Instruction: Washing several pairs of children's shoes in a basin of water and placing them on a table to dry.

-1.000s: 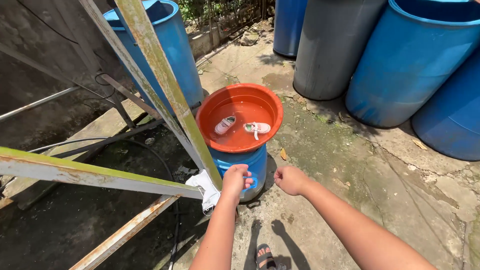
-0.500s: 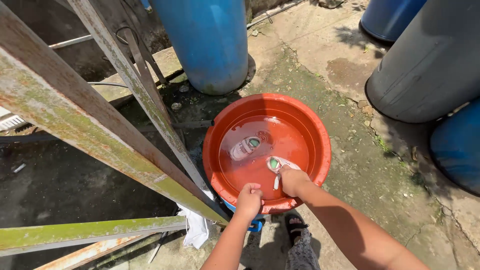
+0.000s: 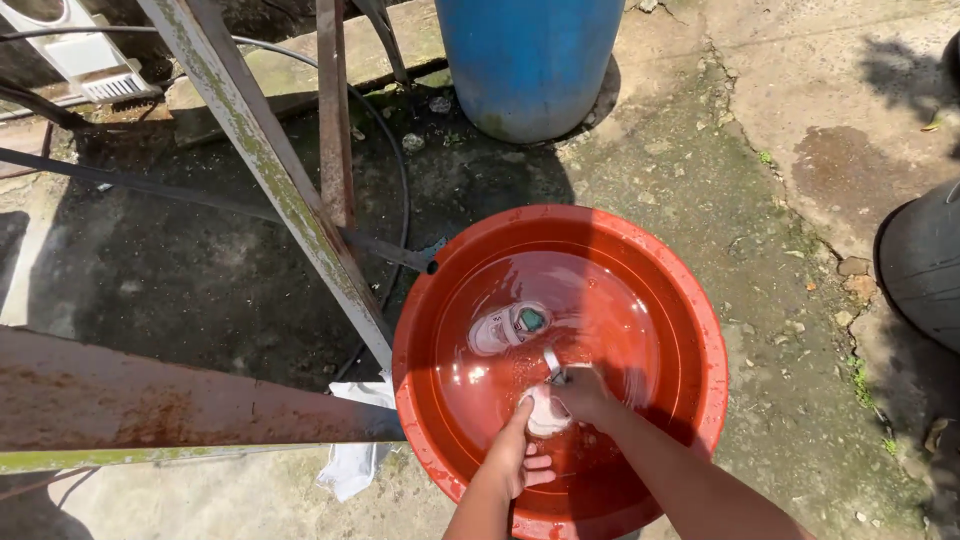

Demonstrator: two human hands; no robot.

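Shoe (image 3: 546,412), small and pale pink, lies in the water near the six o'clock side of the red basin (image 3: 700,330), gripped by both hands. The right hand (image 3: 585,393) pinches its upper end with fingers pressed together, a white lace (image 3: 551,361) sticking up just beyond them. The left hand (image 3: 518,455) touches the shoe from below, thumb against it and the other fingers curled loosely sideways. A second shoe (image 3: 508,327) floats toward the basin's middle, apart from the hands. At nine o'clock of the basin stands a rusty metal frame (image 3: 270,170), with a white cloth (image 3: 355,455) on the ground at its foot. A blue barrel (image 3: 530,60) stands at twelve o'clock.
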